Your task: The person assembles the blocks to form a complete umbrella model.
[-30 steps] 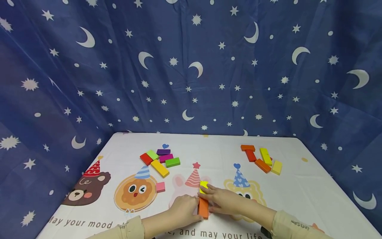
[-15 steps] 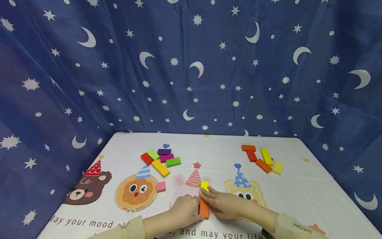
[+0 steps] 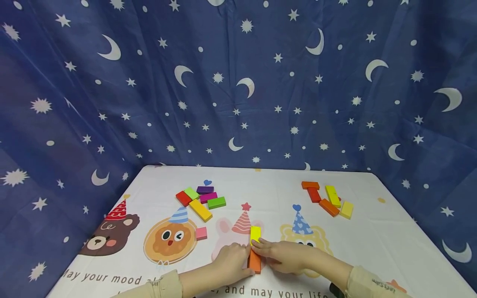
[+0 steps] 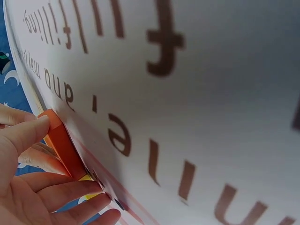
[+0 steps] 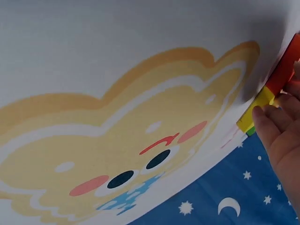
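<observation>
An orange block (image 3: 254,262) and a yellow block (image 3: 255,233) lie end to end in a line on the tablecloth, the yellow one farther away. My left hand (image 3: 232,262) holds the orange block from the left. Its thumb lies at the near end, as the left wrist view shows on the orange block (image 4: 65,146), with the other fingers along the side. From the right, my right hand (image 3: 285,255) touches the line where the two colours meet, fingers fairly straight. The right wrist view shows its fingertips beside the yellow block (image 5: 255,110); its thumb is partly hidden.
A pink block (image 3: 201,233) lies alone to the left. Behind it is a loose group with a yellow-orange block (image 3: 200,210), a green block (image 3: 216,202) and several others. Another group, including an orange block (image 3: 328,207), lies back right. A starry blue curtain (image 3: 238,82) hangs behind.
My right hand's fingers have slid back from the yellow block toward the joint with the orange one, uncovering more yellow. My left hand keeps its place.
</observation>
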A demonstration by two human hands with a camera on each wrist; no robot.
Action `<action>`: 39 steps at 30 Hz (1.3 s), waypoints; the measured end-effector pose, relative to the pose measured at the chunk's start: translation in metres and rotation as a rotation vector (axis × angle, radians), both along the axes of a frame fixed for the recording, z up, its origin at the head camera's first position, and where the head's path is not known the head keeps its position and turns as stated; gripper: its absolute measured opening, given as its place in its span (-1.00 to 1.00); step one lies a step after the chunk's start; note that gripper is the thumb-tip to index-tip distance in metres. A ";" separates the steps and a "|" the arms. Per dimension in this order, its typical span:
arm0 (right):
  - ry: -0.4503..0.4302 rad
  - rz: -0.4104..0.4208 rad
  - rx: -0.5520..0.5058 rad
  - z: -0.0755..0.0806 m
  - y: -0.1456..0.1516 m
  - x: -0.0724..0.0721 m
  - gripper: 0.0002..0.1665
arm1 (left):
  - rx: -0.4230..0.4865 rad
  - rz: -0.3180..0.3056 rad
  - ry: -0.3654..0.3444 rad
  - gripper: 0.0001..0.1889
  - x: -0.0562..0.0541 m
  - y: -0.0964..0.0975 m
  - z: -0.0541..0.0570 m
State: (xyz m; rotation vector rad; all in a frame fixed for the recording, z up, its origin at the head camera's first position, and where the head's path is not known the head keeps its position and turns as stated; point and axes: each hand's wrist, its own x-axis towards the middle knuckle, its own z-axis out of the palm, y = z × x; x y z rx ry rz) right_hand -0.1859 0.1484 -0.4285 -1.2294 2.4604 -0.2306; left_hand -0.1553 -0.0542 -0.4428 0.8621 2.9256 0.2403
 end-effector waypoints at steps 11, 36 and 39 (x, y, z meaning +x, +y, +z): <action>-0.074 -0.026 -0.057 0.011 0.023 -0.022 -0.39 | 0.104 0.022 -0.057 -0.41 -0.007 0.001 0.004; 0.093 -0.236 -0.146 0.011 0.089 -0.049 -0.52 | -0.112 -0.138 -0.030 -0.27 -0.025 0.006 -0.002; 0.187 -0.306 -0.144 0.008 0.092 -0.052 -0.57 | -0.113 -0.139 -0.028 -0.27 -0.024 0.006 -0.001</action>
